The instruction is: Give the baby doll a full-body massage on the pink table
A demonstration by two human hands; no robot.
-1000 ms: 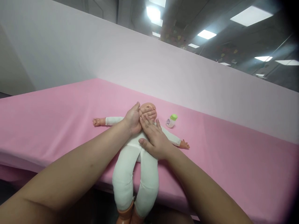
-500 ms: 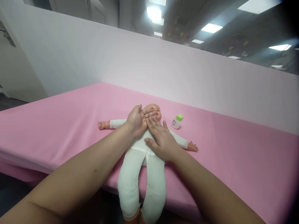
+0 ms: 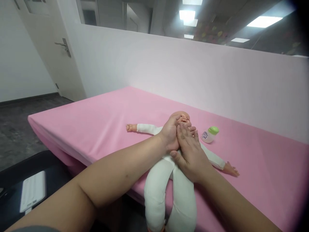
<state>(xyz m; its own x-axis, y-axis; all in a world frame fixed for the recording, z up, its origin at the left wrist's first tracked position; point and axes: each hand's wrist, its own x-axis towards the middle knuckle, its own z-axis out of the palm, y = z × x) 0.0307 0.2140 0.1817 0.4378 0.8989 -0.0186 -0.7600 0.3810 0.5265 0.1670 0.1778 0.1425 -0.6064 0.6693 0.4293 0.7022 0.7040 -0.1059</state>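
Observation:
A baby doll (image 3: 159,185) in white cloth lies on its back with arms spread and legs toward me. Over its chest, my left hand (image 3: 171,133) is turned palm up, fingers stretched toward the doll's head. My right hand (image 3: 191,148) lies flat, palm down, across the left palm and fingers, its thumb apart. Nothing shows between the two hands. They hide the doll's chest and part of its chin. Right of the doll's head stands a small clear bottle (image 3: 208,136) with a green cap and a printed label, apart from both hands.
The doll rests on a pink-covered table (image 3: 96,119) against a low white wall (image 3: 154,61). At lower left, a white device (image 3: 33,190) lies on a black seat (image 3: 14,172). A door (image 3: 58,38) with a metal handle is at far left.
The camera view has swung left, so the doll and bottle appear farther right. My right hand has slid farther over my left palm, and the left fingers look more covered.

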